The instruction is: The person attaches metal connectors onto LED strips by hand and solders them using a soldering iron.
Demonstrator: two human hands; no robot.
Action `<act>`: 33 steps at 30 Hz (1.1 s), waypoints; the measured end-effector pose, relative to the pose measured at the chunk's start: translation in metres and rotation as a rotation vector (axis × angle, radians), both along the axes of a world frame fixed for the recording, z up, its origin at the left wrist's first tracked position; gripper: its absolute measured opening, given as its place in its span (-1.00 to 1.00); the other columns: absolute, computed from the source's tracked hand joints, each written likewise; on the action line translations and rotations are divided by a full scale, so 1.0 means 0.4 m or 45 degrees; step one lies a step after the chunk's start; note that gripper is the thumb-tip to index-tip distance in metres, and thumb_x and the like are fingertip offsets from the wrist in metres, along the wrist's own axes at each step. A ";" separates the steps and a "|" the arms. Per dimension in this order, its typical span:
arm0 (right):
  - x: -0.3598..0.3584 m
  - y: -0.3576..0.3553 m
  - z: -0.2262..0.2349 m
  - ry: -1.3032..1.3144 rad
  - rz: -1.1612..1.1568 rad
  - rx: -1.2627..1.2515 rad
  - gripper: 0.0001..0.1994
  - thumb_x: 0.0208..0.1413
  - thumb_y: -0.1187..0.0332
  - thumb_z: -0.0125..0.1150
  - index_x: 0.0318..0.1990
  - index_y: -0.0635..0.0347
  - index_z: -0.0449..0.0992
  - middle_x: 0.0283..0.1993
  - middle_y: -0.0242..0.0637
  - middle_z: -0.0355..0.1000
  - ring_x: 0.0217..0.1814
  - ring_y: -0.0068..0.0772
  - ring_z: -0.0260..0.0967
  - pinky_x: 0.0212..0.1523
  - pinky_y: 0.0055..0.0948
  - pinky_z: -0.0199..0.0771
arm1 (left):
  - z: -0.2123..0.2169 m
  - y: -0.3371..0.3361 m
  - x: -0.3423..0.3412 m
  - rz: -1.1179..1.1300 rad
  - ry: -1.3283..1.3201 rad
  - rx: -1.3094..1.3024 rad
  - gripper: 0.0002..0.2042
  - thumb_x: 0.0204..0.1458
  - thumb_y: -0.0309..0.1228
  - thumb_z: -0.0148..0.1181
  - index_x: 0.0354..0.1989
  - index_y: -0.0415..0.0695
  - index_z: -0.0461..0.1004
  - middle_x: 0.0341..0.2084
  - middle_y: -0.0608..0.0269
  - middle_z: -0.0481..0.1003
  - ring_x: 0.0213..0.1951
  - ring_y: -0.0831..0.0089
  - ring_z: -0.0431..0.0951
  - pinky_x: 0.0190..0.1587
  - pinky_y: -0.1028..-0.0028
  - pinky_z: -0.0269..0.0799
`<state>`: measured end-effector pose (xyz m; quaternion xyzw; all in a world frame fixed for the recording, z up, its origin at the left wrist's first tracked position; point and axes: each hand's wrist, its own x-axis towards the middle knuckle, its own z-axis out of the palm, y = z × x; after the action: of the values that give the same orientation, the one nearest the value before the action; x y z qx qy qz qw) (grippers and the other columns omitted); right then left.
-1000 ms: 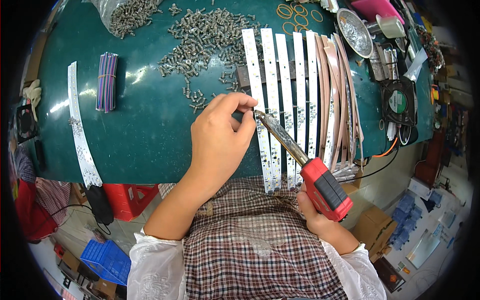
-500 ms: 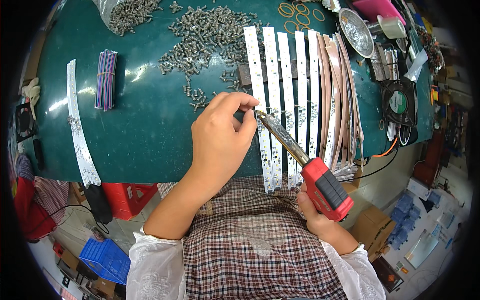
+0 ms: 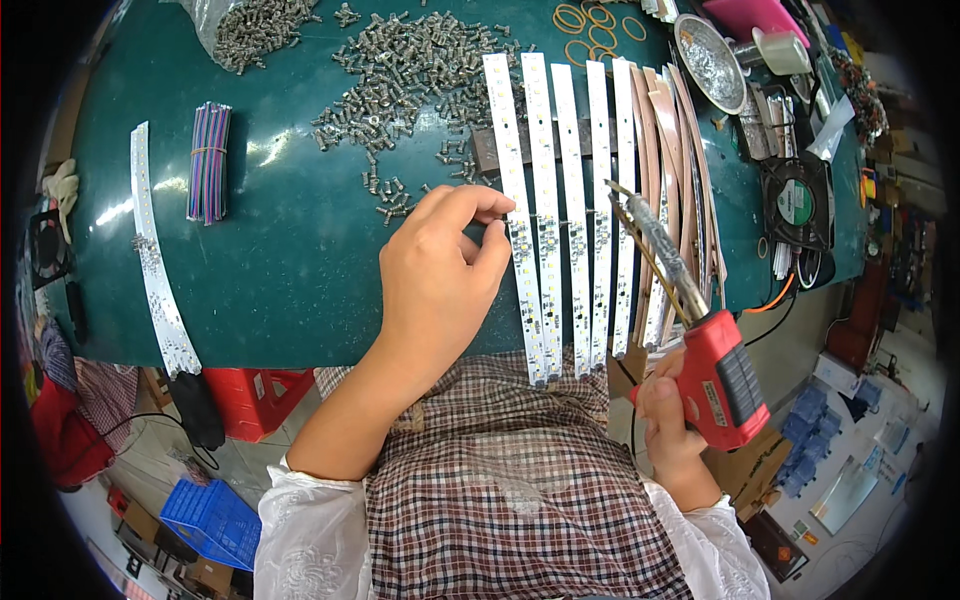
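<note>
My left hand (image 3: pixel 435 265) is closed at the left edge of the nearest white LED strip (image 3: pixel 527 300). Its thumb and forefinger pinch together there, round something too small to make out. In my right hand (image 3: pixel 668 415) is a red and black soldering gun (image 3: pixel 722 385). The gun's tip points up and left, over the right-hand strips and away from my left hand. Several LED strips stand side by side across a dark bar (image 3: pixel 487 150), their near ends reaching past the table edge.
Small metal connectors (image 3: pixel 400 75) lie heaped at the back. To the left are a banded wire bundle (image 3: pixel 208 165) and a single LED strip (image 3: pixel 155 255). Rubber bands (image 3: pixel 570 18), a metal dish (image 3: pixel 710 65), a fan (image 3: pixel 797 205) and pink-backed strips (image 3: pixel 690 170) occupy the right.
My right hand has drawn the soldering gun away from the nearest strip, to the right. My left hand has stayed by the strip's edge.
</note>
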<state>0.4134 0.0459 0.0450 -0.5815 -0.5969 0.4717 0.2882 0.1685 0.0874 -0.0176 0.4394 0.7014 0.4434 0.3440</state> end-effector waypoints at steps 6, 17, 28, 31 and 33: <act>0.012 -0.006 -0.013 -0.194 0.196 0.109 -0.78 0.18 0.44 0.13 -0.08 0.29 0.29 -0.41 -0.36 0.28 -0.63 -0.66 0.13 -0.62 -0.59 0.20 | 0.007 0.003 0.000 -0.015 -0.003 -0.040 -0.85 -0.03 -0.56 0.19 -0.27 -0.14 0.56 -0.34 0.26 0.54 -0.60 0.51 0.54 -0.47 0.49 0.42; -0.009 0.210 -0.077 -0.123 -0.473 0.544 -0.65 0.08 0.57 0.24 0.02 0.27 0.33 -0.29 -0.39 0.34 -0.35 -0.56 0.31 -0.28 -0.51 0.36 | 0.017 -0.006 0.000 -0.169 -0.016 -0.007 -0.69 -0.11 -0.66 0.30 -0.12 -0.25 0.51 -0.11 0.17 0.47 -0.41 0.55 0.61 -0.42 0.61 0.51; -0.044 0.288 -0.087 -1.032 -0.226 0.873 -0.48 -0.23 0.61 0.35 -0.03 0.22 0.31 -0.13 -0.19 0.32 -0.10 0.02 0.37 -0.15 -0.20 0.41 | 0.063 0.018 0.040 -0.245 -0.509 -0.002 -0.65 -0.08 -0.70 0.27 -0.06 -0.28 0.45 -0.06 0.16 0.38 -0.28 0.45 0.62 -0.30 0.60 0.56; -0.032 0.287 -0.082 -1.001 -0.216 0.882 -0.48 -0.20 0.59 0.36 -0.01 0.24 0.31 -0.11 -0.21 0.33 -0.10 -0.07 0.39 -0.13 -0.26 0.41 | 0.041 0.034 0.075 -0.341 -0.383 0.009 -0.63 -0.09 -0.67 0.28 -0.04 -0.24 0.45 -0.07 0.15 0.40 -0.31 0.44 0.63 -0.31 0.54 0.58; -0.011 0.271 -0.080 -0.811 -0.356 0.805 -0.45 -0.19 0.57 0.38 0.03 0.28 0.31 -0.09 -0.26 0.35 -0.09 -0.25 0.39 -0.10 -0.31 0.41 | 0.035 0.044 0.097 -0.371 -0.283 0.042 -0.62 -0.07 -0.65 0.28 -0.03 -0.21 0.45 -0.07 0.15 0.40 -0.32 0.45 0.63 -0.32 0.53 0.58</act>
<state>0.4090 0.1545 0.0131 -0.6559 -0.6859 0.0213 0.3144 0.2072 0.1051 -0.0037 0.4903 0.5807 0.4460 0.4727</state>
